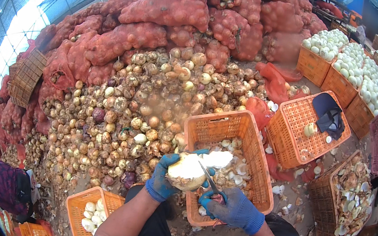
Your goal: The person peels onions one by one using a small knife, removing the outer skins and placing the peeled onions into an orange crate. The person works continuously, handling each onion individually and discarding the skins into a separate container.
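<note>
My left hand (164,176), in a blue work glove, holds a large onion (187,173) whose upper part looks bright white and whose lower side still bears dry skin. My right hand (231,206), gloved too, grips a knife (211,180) by its handle, with the blade against the onion's right side. A bright white patch of peeled layer (218,158) lies beside the onion; glare hides its detail. Under both hands stands an orange plastic crate (264,174) with onion peelings inside. Peeled onions (92,215) lie in another orange crate (73,206) at the lower left.
A large heap of unpeeled onions (132,110) spreads ahead, backed by red mesh sacks (167,11). An upturned orange crate (287,131) at the right bears a cap (329,113). Beyond stand crates of peeled onions (350,65). A crate of peelings (350,200) is at the far right, a backpack (6,187) lower left.
</note>
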Demonstrator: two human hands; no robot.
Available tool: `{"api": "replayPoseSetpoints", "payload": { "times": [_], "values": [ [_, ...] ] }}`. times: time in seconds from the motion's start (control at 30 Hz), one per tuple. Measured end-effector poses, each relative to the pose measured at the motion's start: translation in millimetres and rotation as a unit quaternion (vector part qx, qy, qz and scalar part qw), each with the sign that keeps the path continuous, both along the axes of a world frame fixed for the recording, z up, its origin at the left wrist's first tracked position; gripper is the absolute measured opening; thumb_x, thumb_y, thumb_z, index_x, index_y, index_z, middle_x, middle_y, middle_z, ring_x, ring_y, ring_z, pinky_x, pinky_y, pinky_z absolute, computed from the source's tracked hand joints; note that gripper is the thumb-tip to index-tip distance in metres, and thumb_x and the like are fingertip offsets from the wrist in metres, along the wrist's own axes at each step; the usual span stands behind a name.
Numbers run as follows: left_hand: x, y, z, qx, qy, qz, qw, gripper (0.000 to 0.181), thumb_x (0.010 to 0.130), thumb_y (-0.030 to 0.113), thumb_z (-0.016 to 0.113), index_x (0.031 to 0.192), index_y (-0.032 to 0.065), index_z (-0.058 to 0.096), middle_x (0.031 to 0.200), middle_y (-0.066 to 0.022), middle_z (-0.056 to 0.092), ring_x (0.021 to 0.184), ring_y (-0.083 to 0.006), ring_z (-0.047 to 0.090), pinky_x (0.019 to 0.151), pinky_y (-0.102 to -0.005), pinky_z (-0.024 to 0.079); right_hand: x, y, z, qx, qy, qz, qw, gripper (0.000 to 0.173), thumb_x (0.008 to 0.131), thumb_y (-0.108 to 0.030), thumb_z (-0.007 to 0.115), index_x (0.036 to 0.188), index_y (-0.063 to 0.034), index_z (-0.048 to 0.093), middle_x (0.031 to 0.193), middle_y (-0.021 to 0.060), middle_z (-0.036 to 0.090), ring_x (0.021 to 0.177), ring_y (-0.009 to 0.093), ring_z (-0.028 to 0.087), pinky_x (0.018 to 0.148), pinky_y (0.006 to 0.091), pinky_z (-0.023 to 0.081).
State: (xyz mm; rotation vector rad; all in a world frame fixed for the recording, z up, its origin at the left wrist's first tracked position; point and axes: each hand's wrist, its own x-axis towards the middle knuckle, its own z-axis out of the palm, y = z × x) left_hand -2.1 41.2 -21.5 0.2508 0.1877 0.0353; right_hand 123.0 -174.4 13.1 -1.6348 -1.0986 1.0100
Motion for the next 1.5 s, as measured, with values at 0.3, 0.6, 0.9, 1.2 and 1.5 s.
{"api": "replayPoseSetpoints", "payload": {
  "times": [0.3,0.6,0.9,1.2,1.5],
  "values": [
    [9,-4,-13,-0.08,-0.097,-0.011,0.992,0.094,0.086,0.035,0.068,0.158,-0.008,0.026,0.151,-0.0396,0.04,0.131,-0.0513,0.055,0.109,-0.0627,0.049,-17,9,-40,-0.02,-0.068,-0.011,0.997,0.036,0.094,-0.036,0.065,0.086,-0.0017,0.069,0.074,0.0236,0.066,0.073,0.044,0.067,0.066,0.0487,0.052],
    [20,-18,-3,0.004,-0.07,0.004,0.998,0.091,0.093,0.054,0.059,0.158,-0.0029,0.031,0.149,-0.031,0.049,0.125,-0.0505,0.059,0.104,-0.0553,0.053,-15,19,-39,0.04,-0.011,-0.055,0.998,0.038,0.093,-0.035,0.068,0.08,0.0006,0.065,0.067,0.0243,0.063,0.063,0.038,0.066,0.062,0.0449,0.051],
    [14,-14,3,0.505,0.028,0.049,0.861,0.072,0.103,0.053,0.051,0.152,-0.0006,0.047,0.145,-0.0165,0.058,0.132,-0.0272,0.058,0.11,-0.0406,0.05,5,14,-40,0.033,0.021,-0.058,0.998,0.04,0.094,-0.038,0.064,0.075,-0.0026,0.059,0.058,0.0121,0.058,0.057,0.022,0.065,0.058,0.0393,0.051],
    [13,-28,23,0.643,0.083,-0.02,0.761,0.11,0.063,0.057,0.091,0.144,-0.0052,0.053,0.131,-0.0132,0.063,0.118,-0.0226,0.064,0.102,-0.036,0.051,29,2,-17,-0.022,0.083,-0.001,0.996,0.037,0.095,-0.033,0.06,0.077,-0.0021,0.053,0.058,0.009,0.059,0.043,0.015,0.057,0.04,0.0312,0.048],
    [20,-10,-44,0.449,0.063,0.08,0.888,0.082,0.085,0.062,0.073,0.138,0.001,0.058,0.112,-0.0136,0.072,0.092,-0.0243,0.073,0.072,-0.0355,0.062,5,13,-59,0.005,0.003,-0.089,0.996,0.044,0.098,-0.037,0.058,0.081,0.0019,0.051,0.062,0.0153,0.059,0.049,0.022,0.064,0.044,0.0353,0.053]
  ]
}}
